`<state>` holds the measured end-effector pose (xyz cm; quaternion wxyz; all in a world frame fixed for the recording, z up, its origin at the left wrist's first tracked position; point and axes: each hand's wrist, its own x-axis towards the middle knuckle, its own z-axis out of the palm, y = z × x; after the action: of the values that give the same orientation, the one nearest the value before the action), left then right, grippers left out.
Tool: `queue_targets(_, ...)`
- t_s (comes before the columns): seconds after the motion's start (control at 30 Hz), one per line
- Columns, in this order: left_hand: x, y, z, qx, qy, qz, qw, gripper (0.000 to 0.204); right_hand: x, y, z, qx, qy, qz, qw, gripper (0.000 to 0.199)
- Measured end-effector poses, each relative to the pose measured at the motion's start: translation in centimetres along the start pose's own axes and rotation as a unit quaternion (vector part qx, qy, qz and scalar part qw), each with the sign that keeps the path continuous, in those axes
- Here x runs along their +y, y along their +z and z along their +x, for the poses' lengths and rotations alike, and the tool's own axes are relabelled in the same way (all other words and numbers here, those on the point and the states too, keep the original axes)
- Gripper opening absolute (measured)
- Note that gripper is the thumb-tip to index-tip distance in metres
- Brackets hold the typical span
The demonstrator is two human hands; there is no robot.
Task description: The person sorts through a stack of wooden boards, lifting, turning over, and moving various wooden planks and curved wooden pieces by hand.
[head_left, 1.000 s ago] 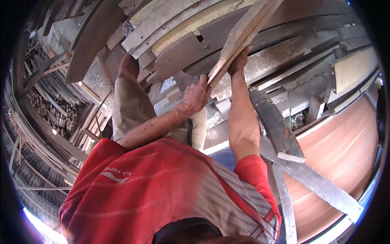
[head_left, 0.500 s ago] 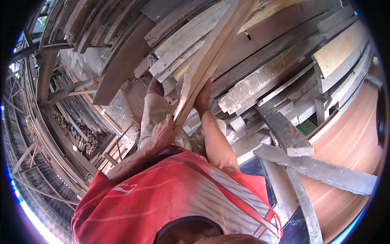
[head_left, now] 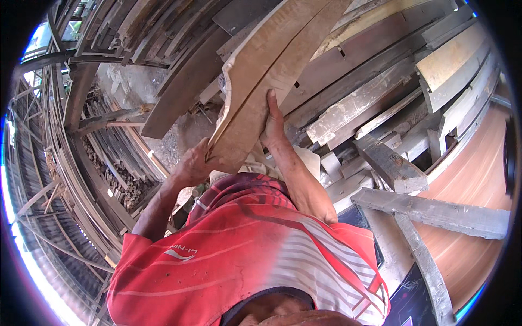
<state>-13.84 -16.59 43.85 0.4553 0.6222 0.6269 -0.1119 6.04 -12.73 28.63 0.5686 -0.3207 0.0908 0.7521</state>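
Observation:
A long, light brown wooden plank [head_left: 272, 70] slants up and away from my waist, its broad face turned up. Its left edge is wavy, and a dark crack runs along its length. At the near left corner my left hand [head_left: 194, 161] is closed on the plank's end. My right hand [head_left: 273, 122] grips the right edge a little farther up, with its thumb lying on the face. The fingers beneath the wood are hidden. Beyond the top of the picture the plank's far end is cut off.
Stacked boards [head_left: 375, 92] lie to the right and ahead. A thick beam [head_left: 389, 163] and a grey board [head_left: 435, 212] cross near a wood-grained panel [head_left: 462, 261]. More dark planks [head_left: 179, 87] lean at the far left, and scrap wood [head_left: 117, 190] is piled at the left.
The plank has been rolled from its narrow edge so its broad face shows upward. My left hand has moved left with the near end; my right hand keeps hold of the right edge.

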Motion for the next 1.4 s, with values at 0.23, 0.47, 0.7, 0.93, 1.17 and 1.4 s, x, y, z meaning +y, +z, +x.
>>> queue_targets(0.23, 0.2, -3.2, -1.2, -0.050, 0.096, -0.121, 0.987, 0.054, -1.3, 2.2, -2.1, 0.043, -0.045, -0.094, 0.994, 0.066)
queue_targets(0.47, 3.6, -3.4, -3.7, -0.056, 0.104, -0.172, 0.978, 0.063, -5.7, 5.5, -6.8, 0.063, -0.043, -0.063, 0.995, 0.056)
queue_targets(0.7, 10.9, -4.0, -7.9, -0.065, 0.132, -0.322, 0.935, 0.064, -11.5, 6.9, -12.1, 0.017, -0.130, -0.106, 0.986, 0.042)
queue_targets(0.93, 19.4, -2.1, -10.7, -0.270, 0.143, -0.341, 0.889, 0.063, -19.1, 5.2, -19.4, 0.079, -0.278, -0.074, 0.954, 0.044)
queue_targets(1.17, 24.4, 4.1, -10.0, -0.325, 0.278, -0.285, 0.858, 0.054, -21.8, 0.6, -26.1, -0.125, -0.227, 0.109, 0.960, 0.082)
queue_targets(1.4, 26.5, 5.1, -10.5, -0.356, 0.224, -0.263, 0.868, 0.046, -16.4, -0.7, -31.6, -0.125, -0.331, 0.203, 0.913, 0.107)
